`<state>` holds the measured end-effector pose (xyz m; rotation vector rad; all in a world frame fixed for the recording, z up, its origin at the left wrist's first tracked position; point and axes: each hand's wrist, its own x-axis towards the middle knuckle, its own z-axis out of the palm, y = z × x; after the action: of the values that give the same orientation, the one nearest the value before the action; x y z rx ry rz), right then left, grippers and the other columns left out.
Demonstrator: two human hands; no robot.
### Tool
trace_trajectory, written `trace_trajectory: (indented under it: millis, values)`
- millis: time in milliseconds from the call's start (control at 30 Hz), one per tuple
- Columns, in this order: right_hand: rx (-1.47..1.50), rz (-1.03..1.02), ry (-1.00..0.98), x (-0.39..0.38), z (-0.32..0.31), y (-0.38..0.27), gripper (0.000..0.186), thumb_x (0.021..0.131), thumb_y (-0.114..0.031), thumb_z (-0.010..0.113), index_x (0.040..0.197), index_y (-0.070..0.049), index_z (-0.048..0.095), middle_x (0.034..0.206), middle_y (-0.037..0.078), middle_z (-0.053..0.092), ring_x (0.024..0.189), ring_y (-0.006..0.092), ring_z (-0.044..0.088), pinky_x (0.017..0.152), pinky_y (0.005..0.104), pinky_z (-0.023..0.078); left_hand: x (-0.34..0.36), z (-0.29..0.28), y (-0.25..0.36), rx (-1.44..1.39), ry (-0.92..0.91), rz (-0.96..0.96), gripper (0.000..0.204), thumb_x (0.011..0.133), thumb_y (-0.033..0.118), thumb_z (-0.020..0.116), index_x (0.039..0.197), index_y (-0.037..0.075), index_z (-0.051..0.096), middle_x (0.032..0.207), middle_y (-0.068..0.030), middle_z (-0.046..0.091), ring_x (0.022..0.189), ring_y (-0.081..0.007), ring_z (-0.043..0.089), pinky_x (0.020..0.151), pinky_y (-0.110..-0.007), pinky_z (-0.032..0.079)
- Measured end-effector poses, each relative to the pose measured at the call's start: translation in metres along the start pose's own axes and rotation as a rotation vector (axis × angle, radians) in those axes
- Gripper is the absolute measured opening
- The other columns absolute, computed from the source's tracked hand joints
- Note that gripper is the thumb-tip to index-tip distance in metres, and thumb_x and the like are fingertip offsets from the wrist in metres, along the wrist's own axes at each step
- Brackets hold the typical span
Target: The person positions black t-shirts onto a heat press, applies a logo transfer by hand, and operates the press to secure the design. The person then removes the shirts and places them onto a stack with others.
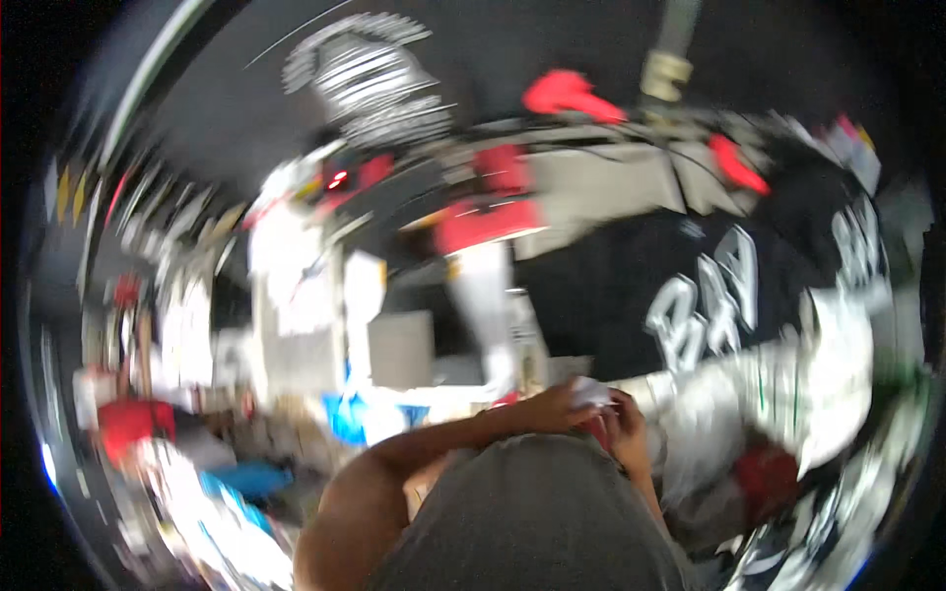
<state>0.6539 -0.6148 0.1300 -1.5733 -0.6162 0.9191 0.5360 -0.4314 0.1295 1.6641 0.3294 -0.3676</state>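
Motion smears the whole head view. My left arm reaches across in front of my grey shirt, and my left hand is closed on a small white item that looks like folded paper or cloth. My right hand meets it from the other side, with bent fingers closed at its edge. Something red shows between the two hands, below the white item; its kind is too blurred to make out. Both hands are close together, just beyond my body.
Beyond my hands is a dark surface with large white lettering. A person in a red top and light trousers stands farther off. White bags are heaped at right, a blue bag lies left of my hands, and another red-clad person is at far left.
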Motion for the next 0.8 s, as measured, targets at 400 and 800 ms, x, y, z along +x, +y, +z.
trace_trajectory:
  millis: [400, 800]
  values:
    - [-0.247, -0.015, -0.334, 0.021, 0.174, -0.048, 0.019, 0.096, -0.007, 0.063, 0.114, 0.0, 0.062, 0.098, 0.006, 0.067, 0.088, 0.0117, 0.062, 0.081, 0.0263, 0.05, -0.283, -0.108, -0.099, -0.173, 0.903, 0.02, 0.029, 0.096, 0.017, 0.061, 0.121, 0.002, 0.057, 0.1, -0.0153, 0.068, 0.088, -0.0222, 0.065, 0.077, -0.038, 0.052]
    - [-0.864, 0.273, 0.073, -0.088, -0.008, 0.082, 0.024, 0.092, -0.021, 0.065, 0.107, -0.003, 0.069, 0.099, 0.015, 0.071, 0.085, 0.0241, 0.069, 0.07, 0.0378, 0.055, -0.442, -0.374, -0.27, 0.609, 1.615, -0.416, 0.028, 0.08, 0.027, 0.07, 0.095, 0.003, 0.07, 0.099, -0.0221, 0.069, 0.09, -0.0407, 0.066, 0.08, -0.049, 0.053]
